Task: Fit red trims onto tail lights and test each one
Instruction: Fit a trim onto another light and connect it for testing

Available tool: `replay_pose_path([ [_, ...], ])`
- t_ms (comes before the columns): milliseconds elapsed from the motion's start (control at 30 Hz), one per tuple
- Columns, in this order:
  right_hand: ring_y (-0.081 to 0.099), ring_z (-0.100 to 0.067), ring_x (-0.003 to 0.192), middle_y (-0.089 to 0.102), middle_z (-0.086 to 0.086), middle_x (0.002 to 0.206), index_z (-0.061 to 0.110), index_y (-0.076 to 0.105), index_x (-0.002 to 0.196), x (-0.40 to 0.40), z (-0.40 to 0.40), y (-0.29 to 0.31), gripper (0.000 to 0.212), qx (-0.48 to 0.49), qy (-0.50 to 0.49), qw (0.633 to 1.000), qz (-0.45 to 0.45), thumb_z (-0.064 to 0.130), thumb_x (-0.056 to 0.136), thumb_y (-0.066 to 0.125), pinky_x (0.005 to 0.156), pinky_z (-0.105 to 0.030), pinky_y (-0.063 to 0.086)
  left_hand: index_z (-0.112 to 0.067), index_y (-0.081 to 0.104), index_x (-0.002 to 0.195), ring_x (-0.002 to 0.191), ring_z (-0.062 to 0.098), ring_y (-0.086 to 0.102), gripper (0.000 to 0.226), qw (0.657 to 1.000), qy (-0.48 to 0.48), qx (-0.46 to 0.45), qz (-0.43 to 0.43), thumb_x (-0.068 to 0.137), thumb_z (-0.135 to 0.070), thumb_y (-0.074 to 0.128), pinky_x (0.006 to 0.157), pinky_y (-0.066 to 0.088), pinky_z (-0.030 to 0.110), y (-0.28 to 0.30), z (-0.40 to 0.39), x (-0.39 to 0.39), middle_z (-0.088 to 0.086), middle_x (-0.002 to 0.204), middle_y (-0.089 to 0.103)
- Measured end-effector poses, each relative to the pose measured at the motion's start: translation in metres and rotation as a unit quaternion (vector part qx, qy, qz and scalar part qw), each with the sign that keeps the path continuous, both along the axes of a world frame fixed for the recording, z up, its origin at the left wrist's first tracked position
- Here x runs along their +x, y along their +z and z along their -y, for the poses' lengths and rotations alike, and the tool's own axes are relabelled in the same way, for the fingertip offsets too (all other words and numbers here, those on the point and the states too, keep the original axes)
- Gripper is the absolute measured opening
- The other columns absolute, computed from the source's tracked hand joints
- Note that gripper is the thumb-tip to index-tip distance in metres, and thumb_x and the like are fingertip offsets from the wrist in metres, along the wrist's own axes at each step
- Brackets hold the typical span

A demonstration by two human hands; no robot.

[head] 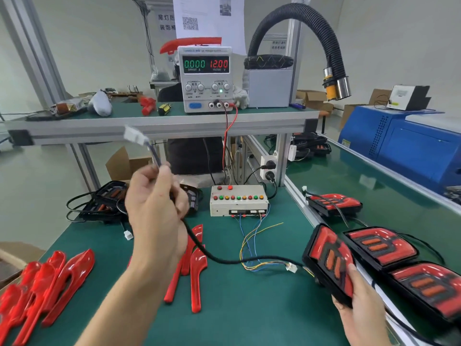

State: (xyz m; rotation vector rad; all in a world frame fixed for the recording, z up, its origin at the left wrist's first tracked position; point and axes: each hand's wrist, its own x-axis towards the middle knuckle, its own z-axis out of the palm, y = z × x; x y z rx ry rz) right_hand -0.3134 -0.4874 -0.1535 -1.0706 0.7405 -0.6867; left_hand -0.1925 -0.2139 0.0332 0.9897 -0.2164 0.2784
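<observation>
Now the right hand [359, 308] has a tail light [329, 264] clamped by its near edge, fingers curled round the black housing, lens tilted up at the right side of the green mat [249, 320]. The left hand [154, 213] is raised mid-bench, fingers closed on that light's black cable [214, 258], and the white plug [134, 136] sticks up above the knuckles, blurred and not plugged into anything.

How far along? Judging by the layout, well into the run but far from finished. Three red-faced lights [381, 245] lie on the neighbouring belt to the right, seemingly dealt with. A pile of dark, untrimmed lights [107, 203] waits at the left rear. Red trims [50, 278] are heaped at the near left, with a few more [197, 268] lying in the middle. The power supply [206, 78] on the shelf reads zero current at twelve volts, so nothing is drawing power right now. The test box [238, 201] trails loose coloured wires to a small white connector [291, 267] on the mat.

Room to move looks fair: bare mat lies between the box and the near edge. The aluminium rail [301, 211] bounds the bench on the right, touching close to the held light, and the shelf beam [154, 128] hangs just behind the raised plug.
</observation>
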Motion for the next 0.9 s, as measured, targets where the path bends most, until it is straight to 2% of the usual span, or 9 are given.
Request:
replay_pose_path([
  [67,0.066,-0.017,0.083,0.072,-0.008,0.101,0.012,0.07,0.116,0.003,-0.002,-0.004,0.023,0.023,-0.063,0.998,-0.016,0.028,0.103,0.059,0.068,-0.035,0.051,-0.015,0.049,0.091,0.037,0.006,0.031,0.017,0.994,-0.064,-0.031,-0.079,0.105,-0.007,0.044,0.036,0.022,0.017,-0.017,0.007,-0.014,-0.003,0.061,0.045],
  [133,0.068,-0.021,0.088,0.073,-0.007,0.103,0.016,0.069,0.119,0.009,-0.003,-0.008,0.027,0.021,-0.087,0.995,-0.035,0.034,0.101,0.061,0.07,-0.036,0.051,-0.013,0.048,0.091,0.033,0.005,0.027,0.018,0.982,-0.106,-0.013,-0.153,0.105,-0.005,0.041,0.036,0.017,0.013,-0.042,0.02,-0.026,0.0,0.059,0.042],
  [267,0.069,-0.025,0.087,0.075,-0.005,0.095,0.022,0.069,0.097,0.016,-0.001,-0.017,0.022,-0.032,-0.083,0.99,-0.105,0.042,0.098,0.063,0.064,-0.036,0.052,-0.006,0.051,0.099,0.031,0.008,0.029,0.012,0.948,-0.183,0.081,-0.247,0.105,-0.003,0.041,0.036,0.015,0.012,-0.092,0.046,-0.036,0.002,0.054,0.046],
  [400,0.068,-0.03,0.095,0.074,-0.004,0.1,0.022,0.065,0.112,0.023,0.003,-0.017,0.031,-0.096,-0.041,0.977,-0.187,0.048,0.095,0.064,0.087,-0.052,0.057,-0.007,0.053,0.101,0.033,0.016,0.039,0.007,0.915,-0.232,0.221,-0.244,0.104,-0.011,0.048,0.036,0.023,0.017,-0.121,0.059,-0.036,0.003,0.053,0.052],
  [533,0.065,-0.03,0.094,0.07,-0.003,0.102,0.021,0.062,0.117,0.018,0.015,-0.01,0.036,-0.173,0.014,0.952,-0.252,0.049,0.095,0.062,0.089,-0.055,0.057,-0.007,0.054,0.096,0.034,0.02,0.043,0.011,0.881,-0.256,0.337,-0.213,0.102,-0.015,0.05,0.039,0.029,0.021,-0.14,0.065,-0.041,0.008,0.051,0.057],
  [700,0.055,-0.026,0.091,0.068,-0.007,0.104,0.017,0.067,0.114,0.006,0.027,0.0,0.042,-0.311,0.041,0.888,-0.337,0.054,0.096,0.056,0.081,-0.039,0.044,-0.013,0.054,0.087,0.035,0.014,0.038,0.014,0.875,-0.24,0.374,-0.19,0.1,-0.018,0.054,0.039,0.032,0.02,-0.152,0.075,-0.052,-0.001,0.048,0.051],
  [767,0.053,-0.027,0.092,0.06,-0.007,0.1,0.013,0.066,0.12,0.003,0.025,0.004,0.053,-0.335,0.062,0.87,-0.355,0.058,0.097,0.051,0.082,-0.039,0.043,-0.014,0.056,0.085,0.035,0.013,0.038,0.015,0.876,-0.236,0.378,-0.186,0.099,-0.018,0.055,0.04,0.033,0.02,-0.151,0.082,-0.053,-0.002,0.049,0.051],
  [833,0.054,-0.036,0.111,0.059,-0.018,0.119,0.006,0.059,0.136,0.002,0.021,0.009,0.067,-0.373,0.051,0.843,-0.383,0.059,0.096,0.049,0.094,-0.046,0.044,-0.015,0.057,0.085,0.037,0.013,0.039,0.014,0.877,-0.237,0.378,-0.177,0.099,-0.017,0.056,0.041,0.033,0.021,-0.148,0.088,-0.052,-0.001,0.051,0.052],
  [900,0.052,-0.036,0.115,0.059,-0.016,0.121,0.007,0.062,0.133,0.001,0.014,0.017,0.061,-0.461,-0.02,0.814,-0.354,0.053,0.094,0.053,0.098,-0.047,0.043,-0.014,0.057,0.085,0.039,0.014,0.039,0.014,0.881,-0.238,0.373,-0.167,0.099,-0.017,0.055,0.044,0.033,0.023,-0.145,0.093,-0.052,-0.001,0.052,0.051],
])
